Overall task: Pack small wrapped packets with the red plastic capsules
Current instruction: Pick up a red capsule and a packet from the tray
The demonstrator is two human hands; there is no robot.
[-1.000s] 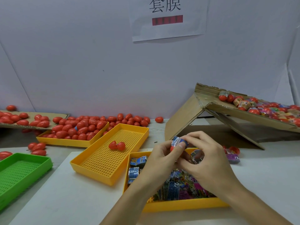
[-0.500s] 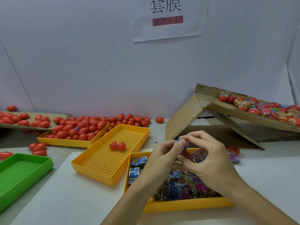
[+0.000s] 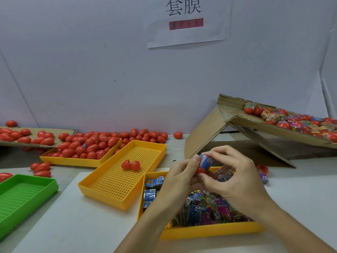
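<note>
Above a yellow tray of wrapped packets, my two hands meet. My left hand grips a red capsule half, mostly hidden by its fingers. My right hand pinches a small blue wrapped packet that stands in the mouth of that half. An opened red capsule lies in the empty perforated yellow tray to the left.
A far yellow tray and a cardboard sheet at left hold several red capsules; more lie along the wall. A green tray sits at lower left. A tilted cardboard box at right holds wrapped capsules.
Both hands have stayed together over the packet tray and shifted slightly. The blue packet has turned more upright and sits deeper in the red capsule half.
</note>
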